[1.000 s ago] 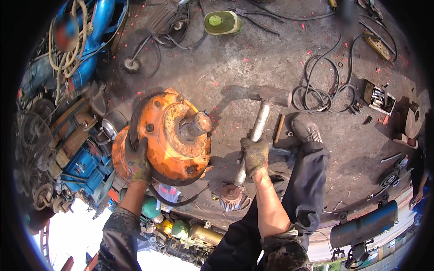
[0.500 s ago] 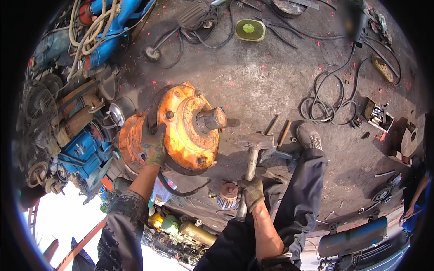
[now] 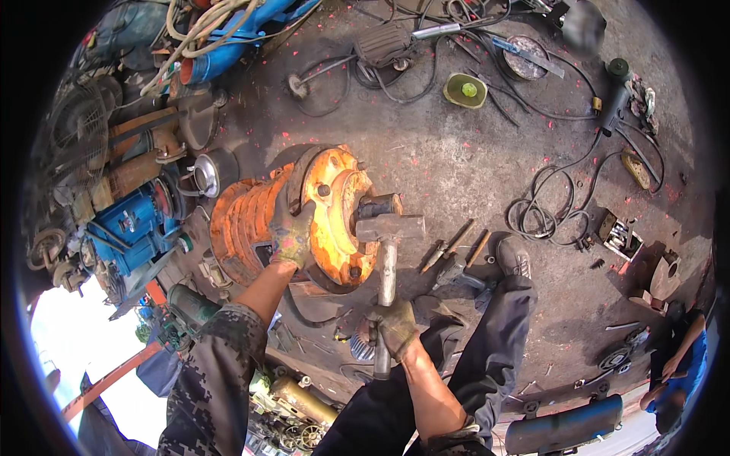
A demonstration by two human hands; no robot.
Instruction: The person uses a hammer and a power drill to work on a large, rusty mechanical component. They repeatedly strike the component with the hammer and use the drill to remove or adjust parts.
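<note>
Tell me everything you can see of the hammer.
The hammer is T-shaped: a dark, blocky, metal-looking head sits crosswise on a straight, round, pale grey handle with scuffed patches. The gloved right hand closes around the lower handle, whose end pokes out below the fist. The handle runs nearly upright in the picture, head away from the wearer. The head overlaps the shaft of the orange housing in view; whether they touch cannot be told.

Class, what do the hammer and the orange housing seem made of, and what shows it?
Hammer: apparently steel; dull, dark head, paler handle with metallic sheen. Orange housing: probably painted cast metal; its coat looks worn, with rust-brown patches.
</note>
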